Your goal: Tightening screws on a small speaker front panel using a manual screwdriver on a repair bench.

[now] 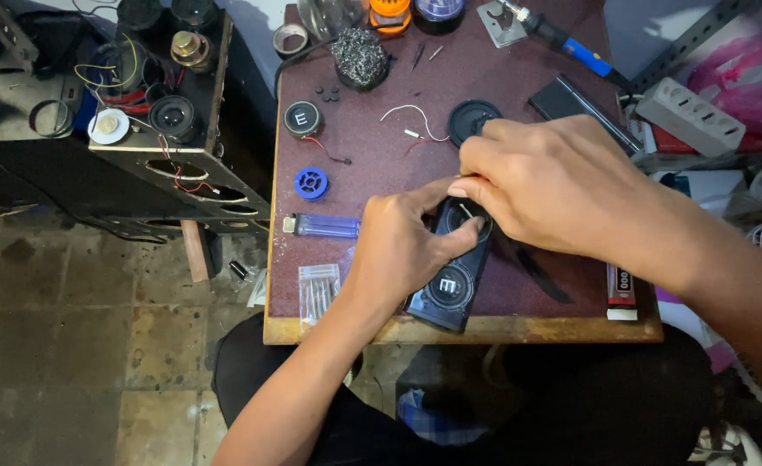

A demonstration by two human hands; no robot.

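Presently at the near edge of the maroon worktable: black speaker panel lying flat, one small round driver seated in its lower opening, upper opening hidden under the fingers. Left hand curled closed against the panel's upper end, thumb and forefinger pinched at the rim. Right hand closed from above, fingertips nipping a thin light-coloured wire or pin over the upper opening. Judged progress: lower driver fitted; upper position under work, seating or wiring not verifiable from this view. Loose parts not yet fitted: a second small driver with red lead, a black round cap, a white wire pair, a blue ring. Also on the table: a blue lighter, a soldering iron lying at the far edge, a glue tube near the front right corner. Left of the table: an open speaker cabinet with exposed wiring.
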